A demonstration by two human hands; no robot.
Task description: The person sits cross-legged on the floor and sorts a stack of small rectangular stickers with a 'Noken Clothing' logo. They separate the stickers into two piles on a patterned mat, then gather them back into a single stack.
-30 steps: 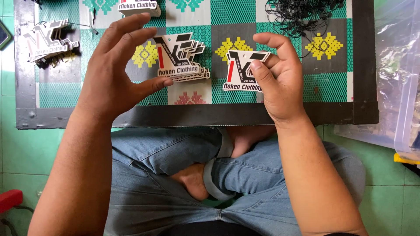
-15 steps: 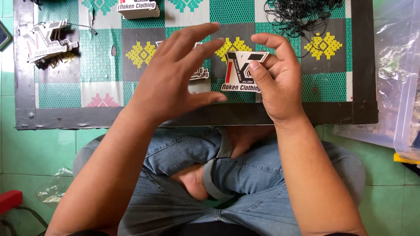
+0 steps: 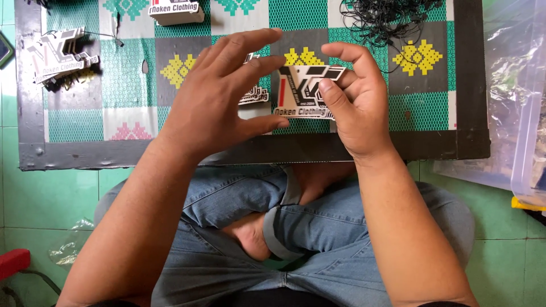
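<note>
Fingers of right hand [image 3: 358,108] clamp a die-cut tag [image 3: 304,94]; left hand [image 3: 219,99] spread, perhaps touching it.

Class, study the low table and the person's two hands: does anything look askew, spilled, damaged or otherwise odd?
Mostly orderly. The black strings lie in a loose tangle at the table's far edge. The card tags at far left are fanned unevenly. The right hand holds one tag flat; the left hand hovers open.
</note>
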